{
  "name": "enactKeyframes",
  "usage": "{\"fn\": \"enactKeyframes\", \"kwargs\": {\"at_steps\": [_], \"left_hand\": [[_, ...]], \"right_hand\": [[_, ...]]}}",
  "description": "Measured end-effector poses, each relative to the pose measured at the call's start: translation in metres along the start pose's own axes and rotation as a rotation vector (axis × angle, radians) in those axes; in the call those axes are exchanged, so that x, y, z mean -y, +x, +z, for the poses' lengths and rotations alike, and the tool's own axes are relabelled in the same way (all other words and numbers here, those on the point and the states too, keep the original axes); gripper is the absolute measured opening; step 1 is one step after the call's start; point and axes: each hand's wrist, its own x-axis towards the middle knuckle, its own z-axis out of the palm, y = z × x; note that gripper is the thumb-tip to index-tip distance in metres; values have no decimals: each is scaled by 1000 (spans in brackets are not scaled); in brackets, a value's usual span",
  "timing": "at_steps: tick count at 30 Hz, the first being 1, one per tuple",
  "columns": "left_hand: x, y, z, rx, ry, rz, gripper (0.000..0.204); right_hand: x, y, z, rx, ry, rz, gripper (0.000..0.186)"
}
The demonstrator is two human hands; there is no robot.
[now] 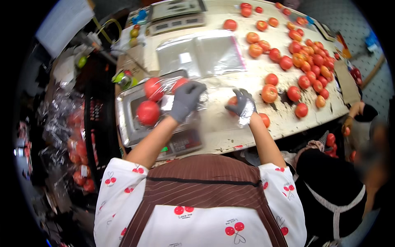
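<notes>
My left hand (pixel 187 100), in a grey glove, is closed at the edge of a clear plastic bag (pixel 168 102) with a white label. Red tomatoes (pixel 148 113) fill the bag, which rests on the metal tray of a weighing scale (pixel 127 131). To the right, over the white table (pixel 218 127), my gloved right hand (pixel 242 106) curls its fingers around a tomato (pixel 233 101), partly hidden by the hand. Another tomato (pixel 263 120) lies just beside that wrist.
Many loose tomatoes (pixel 306 59) are heaped on the table's right side. Flat clear bags (pixel 201 53) lie behind my hands, with a second scale (pixel 177 16) beyond. A black crate (pixel 96 119) and bagged tomatoes (pixel 80 152) stand left. Another person (pixel 333 185) is at the right.
</notes>
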Motion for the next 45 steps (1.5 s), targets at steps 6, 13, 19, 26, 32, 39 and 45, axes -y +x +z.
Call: {"fn": "enactKeyframes", "kwargs": {"at_steps": [6,13,19,26,32,39,45], "left_hand": [[25,-54,24,8,27,62,14],[-7,-81,25,-113,123,224,19],[-19,-86,35,-100,43,294,19],[-20,-101,39,-4,270,536,15],[-58,-104,-74,665,86,64,52],[-12,-131,-222,-946,-339,242,16],[-11,-129,-114,-337,432,436,75]], "right_hand": [[-55,14,55,-262,120,-143,73],[11,-92,-97,-234,1775,-122,84],[63,-113,-100,296,984,-301,84],[82,-54,29,362,1098,-324,48],[105,-84,-24,466,1454,-214,53],[-36,-96,-85,-383,1356,-58,37],[-33,-80,-36,179,1428,-21,57]]}}
